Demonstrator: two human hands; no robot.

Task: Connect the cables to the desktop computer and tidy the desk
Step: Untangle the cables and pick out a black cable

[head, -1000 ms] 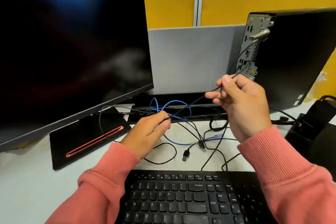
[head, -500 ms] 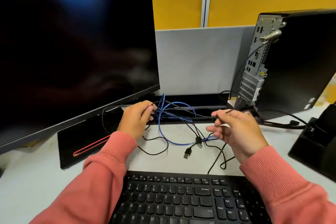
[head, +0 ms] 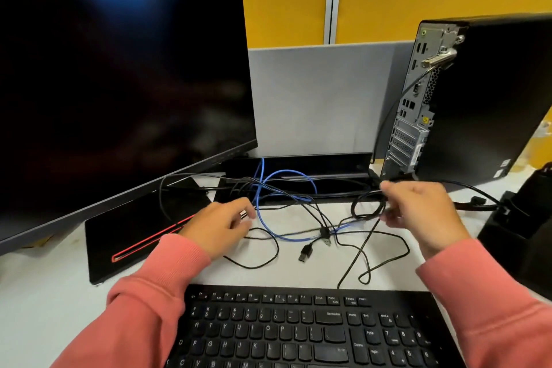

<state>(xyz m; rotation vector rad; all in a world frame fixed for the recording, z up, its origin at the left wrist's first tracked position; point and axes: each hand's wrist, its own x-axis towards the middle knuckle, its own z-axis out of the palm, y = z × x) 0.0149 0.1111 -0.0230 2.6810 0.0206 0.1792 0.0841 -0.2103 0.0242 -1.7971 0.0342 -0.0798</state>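
Black USB plug [head: 305, 254] lies loose mid-desk, pointing at the keyboard [head: 298, 329], between both hands. Left hand [head: 219, 225] pinches something silvery; right hand [head: 418, 212] grips a coiled black cable [head: 367, 207], nearer the tower [head: 478, 98].

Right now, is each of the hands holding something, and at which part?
The right hand pinches a black cable at its coiled loop. The left hand seems closed on a metal-tipped plug, but blur hides the exact grip.

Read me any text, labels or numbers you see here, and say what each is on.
"Backspace", "Home", "End", "Delete": keys on the keyboard
"T Y U I O P", "F G H J K L", "7 8 9": its letter and number keys
Stickers on the desktop computer: too small to read
Monitor: no text visible
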